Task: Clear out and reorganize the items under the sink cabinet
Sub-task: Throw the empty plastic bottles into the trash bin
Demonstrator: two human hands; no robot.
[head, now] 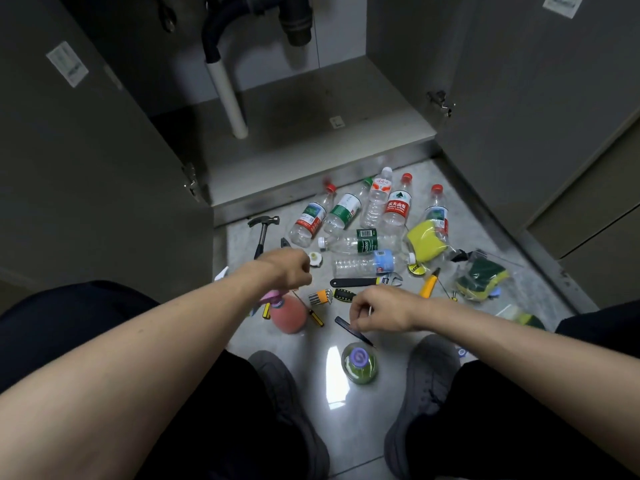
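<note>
Left hand (289, 268): curled closed, grip contents not discernible; hangs over the floor just near of the hammer (262, 232) and beside a small white round cap-like item (316, 258).

Right hand (377, 311): fingers pinched closed; whether it holds the thin dark blade-like tool (349, 328) lying under it cannot be told.

Between the hands, on the floor: hex key set (320, 297) with orange holder; adjustable wrench (365, 281) with black handle; pink spray bottle (287, 315), lying on its side under the left wrist.

Floor (332, 403): pale glossy tile with a bright light reflection, near centre. Grey shoes either side.

Cabinet floor (311, 133): grey, open, both doors swung wide; white drain pipe (228, 98) comes down at far left.

Plastic bottles (367, 216): clear, appear empty, lying in a fan just near of the cabinet sill, caps red, white and green; two more lie crosswise nearer.

Yellow pouch (424, 242): right of the bottles.

Clear bag (483, 277): far right, holds green-and-yellow scrub sponges.

Green bottle (359, 363): upright, purple cap, between the shoes.
</note>
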